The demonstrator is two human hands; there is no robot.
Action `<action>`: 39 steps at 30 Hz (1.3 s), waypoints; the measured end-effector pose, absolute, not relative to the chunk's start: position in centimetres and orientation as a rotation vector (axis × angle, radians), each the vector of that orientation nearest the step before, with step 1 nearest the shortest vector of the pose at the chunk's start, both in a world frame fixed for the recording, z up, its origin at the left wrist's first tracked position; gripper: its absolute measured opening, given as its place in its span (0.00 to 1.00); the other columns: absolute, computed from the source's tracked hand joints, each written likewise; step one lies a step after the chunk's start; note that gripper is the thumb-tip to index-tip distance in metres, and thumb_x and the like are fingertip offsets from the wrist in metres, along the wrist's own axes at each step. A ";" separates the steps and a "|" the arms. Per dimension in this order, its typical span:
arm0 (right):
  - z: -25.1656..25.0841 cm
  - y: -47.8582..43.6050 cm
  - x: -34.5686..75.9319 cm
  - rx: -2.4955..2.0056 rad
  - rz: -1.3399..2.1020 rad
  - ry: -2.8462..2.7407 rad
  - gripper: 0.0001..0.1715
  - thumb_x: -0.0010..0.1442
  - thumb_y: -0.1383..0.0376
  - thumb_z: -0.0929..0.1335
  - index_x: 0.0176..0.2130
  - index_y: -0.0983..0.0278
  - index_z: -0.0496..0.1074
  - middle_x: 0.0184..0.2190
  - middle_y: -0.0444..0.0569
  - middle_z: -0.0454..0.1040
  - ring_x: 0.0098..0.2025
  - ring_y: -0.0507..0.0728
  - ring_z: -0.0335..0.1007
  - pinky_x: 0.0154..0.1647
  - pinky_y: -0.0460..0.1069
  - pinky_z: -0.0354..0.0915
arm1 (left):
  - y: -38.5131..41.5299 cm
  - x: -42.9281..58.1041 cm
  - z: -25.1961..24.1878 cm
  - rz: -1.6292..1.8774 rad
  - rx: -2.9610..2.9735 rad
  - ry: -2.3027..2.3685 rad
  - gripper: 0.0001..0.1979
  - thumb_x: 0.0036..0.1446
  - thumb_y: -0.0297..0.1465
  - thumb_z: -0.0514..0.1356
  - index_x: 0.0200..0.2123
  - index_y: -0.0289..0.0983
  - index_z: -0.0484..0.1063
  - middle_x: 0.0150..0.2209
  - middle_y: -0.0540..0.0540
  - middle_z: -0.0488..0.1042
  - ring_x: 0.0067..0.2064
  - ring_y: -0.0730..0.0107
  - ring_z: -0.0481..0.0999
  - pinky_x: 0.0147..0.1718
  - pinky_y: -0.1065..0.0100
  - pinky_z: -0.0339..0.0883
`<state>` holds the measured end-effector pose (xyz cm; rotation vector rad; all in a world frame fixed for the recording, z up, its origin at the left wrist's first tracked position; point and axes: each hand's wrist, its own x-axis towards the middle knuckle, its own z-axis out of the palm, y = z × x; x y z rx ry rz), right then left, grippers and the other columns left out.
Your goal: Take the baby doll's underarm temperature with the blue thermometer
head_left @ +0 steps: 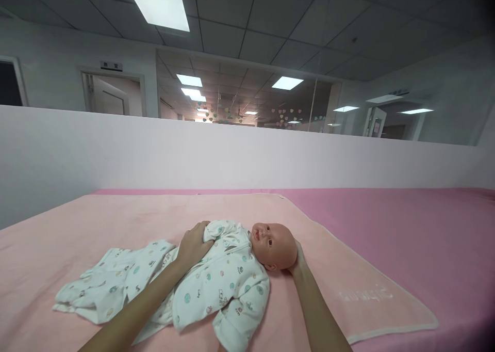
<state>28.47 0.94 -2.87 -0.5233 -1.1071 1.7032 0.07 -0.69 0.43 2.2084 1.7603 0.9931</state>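
A baby doll (pixel 275 244) lies on its back with its bald head toward the right. It wears a white printed top (pixel 222 277), and matching trousers (pixel 112 277) stretch out to the left. My left hand (pixel 195 246) lies across the doll's waist, its fingers curving over the far side of the body. Behind the head, my right hand (pixel 299 260) cups the back of the skull; most of its fingers are hidden beneath it.
Under the doll a peach blanket (pixel 371 295) with a pale edge is spread over a pink padded surface (pixel 417 238). A low white wall (pixel 247 156) runs along the far side. Beyond it are a glass partition, a doorway (pixel 116 94) and ceiling lights.
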 end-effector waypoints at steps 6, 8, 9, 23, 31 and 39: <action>-4.0 1.4 29.4 -0.406 1.994 -0.745 0.23 0.58 0.63 0.51 0.37 0.70 0.68 0.39 0.50 0.71 0.40 0.46 0.68 0.41 0.43 0.66 | -0.7 0.1 0.4 0.983 2.196 1.775 0.20 0.47 0.34 0.52 0.46 0.44 0.59 0.45 0.51 0.67 0.44 0.66 0.66 0.41 0.67 0.56; -3.7 1.3 29.3 -0.413 2.013 -0.712 0.25 0.59 0.63 0.49 0.37 0.70 0.68 0.39 0.50 0.71 0.39 0.46 0.68 0.41 0.42 0.66 | -0.8 0.1 0.5 0.979 2.196 1.773 0.20 0.47 0.34 0.52 0.46 0.43 0.59 0.45 0.51 0.67 0.45 0.66 0.66 0.41 0.67 0.56; -3.6 1.2 29.2 -0.427 2.019 -0.706 0.25 0.59 0.63 0.49 0.37 0.69 0.68 0.40 0.51 0.70 0.40 0.46 0.68 0.42 0.43 0.66 | -0.8 0.1 0.5 0.979 2.198 1.772 0.20 0.47 0.34 0.52 0.46 0.43 0.59 0.45 0.51 0.67 0.45 0.66 0.66 0.41 0.67 0.56; -5.7 3.1 30.2 -0.504 1.917 -0.816 0.24 0.59 0.60 0.50 0.38 0.69 0.67 0.42 0.51 0.70 0.42 0.46 0.67 0.45 0.45 0.65 | -0.9 0.1 0.5 0.996 2.207 1.765 0.19 0.47 0.33 0.52 0.46 0.43 0.59 0.46 0.50 0.67 0.45 0.65 0.66 0.43 0.65 0.56; -5.1 2.5 30.1 -0.622 1.750 -0.946 0.18 0.56 0.65 0.53 0.36 0.67 0.66 0.44 0.52 0.67 0.44 0.47 0.65 0.45 0.45 0.64 | -0.7 0.1 0.5 0.985 2.203 1.780 0.19 0.47 0.33 0.52 0.46 0.44 0.59 0.46 0.51 0.67 0.45 0.65 0.66 0.41 0.66 0.57; -5.4 2.8 30.4 -0.663 1.835 -0.811 0.20 0.56 0.63 0.52 0.36 0.65 0.66 0.41 0.50 0.68 0.41 0.47 0.66 0.44 0.45 0.65 | -0.7 0.1 0.5 0.997 2.206 1.757 0.19 0.47 0.33 0.52 0.46 0.44 0.59 0.45 0.51 0.67 0.45 0.65 0.66 0.41 0.66 0.57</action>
